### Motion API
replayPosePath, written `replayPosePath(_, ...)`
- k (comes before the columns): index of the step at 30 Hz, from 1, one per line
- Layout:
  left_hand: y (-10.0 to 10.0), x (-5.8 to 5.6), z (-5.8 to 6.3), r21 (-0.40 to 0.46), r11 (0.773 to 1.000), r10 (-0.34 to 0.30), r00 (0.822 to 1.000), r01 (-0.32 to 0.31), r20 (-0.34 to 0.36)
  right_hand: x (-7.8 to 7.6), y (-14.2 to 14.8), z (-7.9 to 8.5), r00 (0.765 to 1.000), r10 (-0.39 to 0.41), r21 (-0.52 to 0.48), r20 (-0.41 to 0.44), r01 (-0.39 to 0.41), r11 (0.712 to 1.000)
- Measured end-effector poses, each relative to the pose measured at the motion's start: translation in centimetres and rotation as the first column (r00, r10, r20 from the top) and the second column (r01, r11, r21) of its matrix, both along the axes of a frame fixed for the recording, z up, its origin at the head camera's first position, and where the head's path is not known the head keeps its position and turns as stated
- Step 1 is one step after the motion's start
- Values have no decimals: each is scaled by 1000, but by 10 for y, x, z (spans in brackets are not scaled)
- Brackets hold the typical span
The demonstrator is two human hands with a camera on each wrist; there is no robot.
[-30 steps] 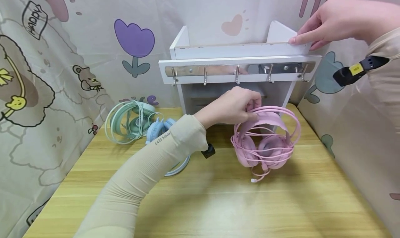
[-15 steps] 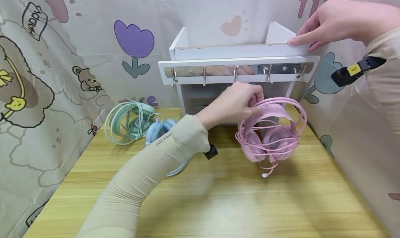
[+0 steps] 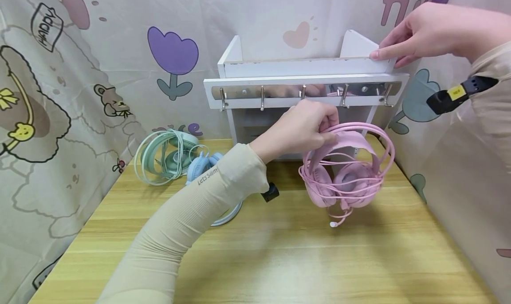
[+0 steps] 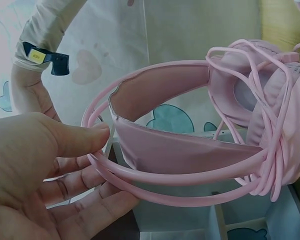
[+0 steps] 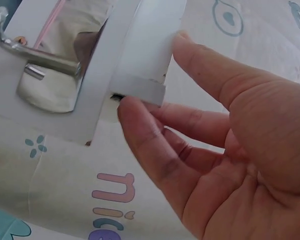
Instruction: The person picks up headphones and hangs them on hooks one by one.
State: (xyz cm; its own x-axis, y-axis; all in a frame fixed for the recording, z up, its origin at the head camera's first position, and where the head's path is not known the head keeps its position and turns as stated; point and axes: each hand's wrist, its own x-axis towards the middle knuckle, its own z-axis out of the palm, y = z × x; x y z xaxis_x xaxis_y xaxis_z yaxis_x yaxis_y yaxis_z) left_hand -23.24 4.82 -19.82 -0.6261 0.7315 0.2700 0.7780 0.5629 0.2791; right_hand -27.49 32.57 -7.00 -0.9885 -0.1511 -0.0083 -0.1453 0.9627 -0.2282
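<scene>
My left hand pinches the top of the pink headphones between thumb and fingers. The headphones hang in front of the white shelf's right half, below the hook rail, with their pink cable wound round the ear cups. In the left wrist view the thumb presses the thin outer bands beside the padded headband. At the upper right corner of the white shelf, my right hand grips the board's edge, thumb on one side and fingers curled on the other. The right wrist view shows a metal hook near those fingers.
A rail with several metal hooks runs across the shelf front. Green headphones lie at the back left of the wooden table. Blue headphones sit beside them, partly behind my left sleeve. Printed cloth walls stand behind and on both sides.
The pink headphones and my left hand have risen and shifted a little to the right, mostly in the first half second. My right hand stays on the shelf corner.
</scene>
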Motion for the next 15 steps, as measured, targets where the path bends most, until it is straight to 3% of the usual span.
replayPosePath(7, 0, 2, 3, 6, 1000, 12, 1000, -12, -3, 1, 5, -7, 999, 6, -41, -51, -8, 999)
replayPosePath(15, 2, 14, 11, -21, 999, 29, 999, -30, -41, 2, 9, -12, 997, 2, -71, -74, -7, 997)
